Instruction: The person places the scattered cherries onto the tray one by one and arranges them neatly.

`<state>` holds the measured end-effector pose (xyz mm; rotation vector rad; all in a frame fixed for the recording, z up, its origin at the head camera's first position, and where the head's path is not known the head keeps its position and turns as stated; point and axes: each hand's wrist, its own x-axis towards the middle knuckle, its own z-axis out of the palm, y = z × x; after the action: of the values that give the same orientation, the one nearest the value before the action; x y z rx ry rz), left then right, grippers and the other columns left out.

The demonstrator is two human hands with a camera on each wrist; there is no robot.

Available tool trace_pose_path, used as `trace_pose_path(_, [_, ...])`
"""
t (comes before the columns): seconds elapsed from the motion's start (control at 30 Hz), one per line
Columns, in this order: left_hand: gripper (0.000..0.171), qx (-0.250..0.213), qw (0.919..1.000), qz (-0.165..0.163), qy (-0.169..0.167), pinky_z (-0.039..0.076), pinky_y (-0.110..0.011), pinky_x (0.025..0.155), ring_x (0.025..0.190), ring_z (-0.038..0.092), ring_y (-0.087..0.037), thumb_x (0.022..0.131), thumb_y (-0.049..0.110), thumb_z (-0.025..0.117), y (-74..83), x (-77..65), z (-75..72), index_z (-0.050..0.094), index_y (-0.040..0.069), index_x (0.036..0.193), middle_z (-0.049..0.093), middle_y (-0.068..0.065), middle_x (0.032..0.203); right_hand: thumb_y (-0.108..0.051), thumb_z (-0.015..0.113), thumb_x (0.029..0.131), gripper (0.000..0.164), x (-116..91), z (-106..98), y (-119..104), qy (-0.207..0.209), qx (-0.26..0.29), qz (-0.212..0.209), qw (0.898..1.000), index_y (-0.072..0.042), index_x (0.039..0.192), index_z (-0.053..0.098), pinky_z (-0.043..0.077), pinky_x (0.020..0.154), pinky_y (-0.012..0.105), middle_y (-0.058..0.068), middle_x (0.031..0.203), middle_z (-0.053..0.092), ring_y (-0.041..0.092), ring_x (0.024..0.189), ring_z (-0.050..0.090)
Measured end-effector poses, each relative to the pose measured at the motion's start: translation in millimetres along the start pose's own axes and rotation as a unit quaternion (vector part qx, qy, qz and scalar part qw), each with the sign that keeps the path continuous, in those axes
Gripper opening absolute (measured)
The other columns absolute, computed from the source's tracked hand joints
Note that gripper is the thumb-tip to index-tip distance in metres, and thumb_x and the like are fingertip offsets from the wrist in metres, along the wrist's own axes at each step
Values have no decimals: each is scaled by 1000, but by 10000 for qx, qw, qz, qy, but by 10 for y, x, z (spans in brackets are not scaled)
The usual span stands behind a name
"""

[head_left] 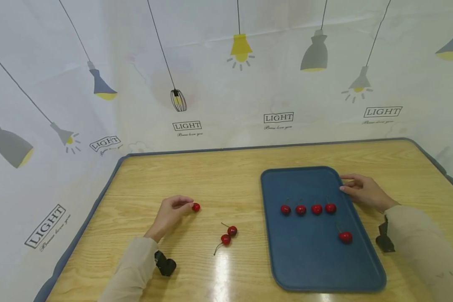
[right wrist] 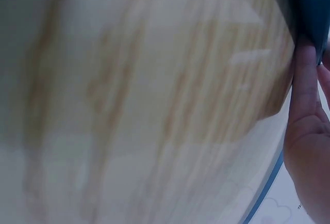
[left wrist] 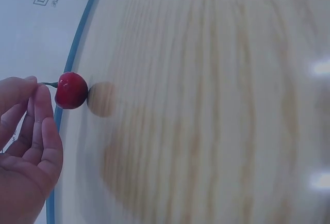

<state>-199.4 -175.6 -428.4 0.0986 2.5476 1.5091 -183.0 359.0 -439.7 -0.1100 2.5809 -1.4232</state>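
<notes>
While the left hand (head_left: 172, 212) pinches a cherry (left wrist: 72, 90) by its stem (left wrist: 49, 84), the right hand (head_left: 368, 193) grips a tray (head_left: 305, 260). At lower right, that tray bears five cherries (head_left: 316, 209).

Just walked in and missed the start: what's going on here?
A person's left hand pinches a cherry by its stem, while the right hand holds the blue tray by its edge. On the tray are five cherries, four in a row, one apart; two more cherries lie on the table, left of the tray.
</notes>
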Motion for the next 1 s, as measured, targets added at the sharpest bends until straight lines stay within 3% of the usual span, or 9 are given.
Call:
trace_pose_path(0.47, [27,31,10000,-42,35,46,-31,77,92,58,-18,85,23,60,145,28,55,65,4,104,64,-8,99,-23,52,90,57,10,-9,9,2,-5,-34,10000,7,133,30,50,71,31,31,112,49,-1,82,57])
trace_pose_path(0.7, [20,67,9992,384,-34,48,-31,75,84,61,-18,86,15,59,290,48,171,66,2,100,65,-9,93,-21,52,90,57,18,-2,26,-26,26,-37,10000,9,132,29,50,71,31,32,112,48,3,83,58])
trace_pose_path(0.87, [20,12,9980,533,-333,48,-34,76,82,61,-16,86,14,59,430,37,261,66,1,99,65,-8,93,-20,52,90,57,16,-2,17,-17,0,-42,10000,10,132,29,50,71,31,32,112,49,5,84,58])
trace_pose_path(1.0, [19,-103,9950,744,-656,47,-37,77,79,62,-22,85,10,58,611,-30,372,64,-3,98,65,-12,91,-20,52,90,56,6,-2,3,-8,-33,-68,10000,10,132,29,50,71,31,32,112,49,5,84,58])
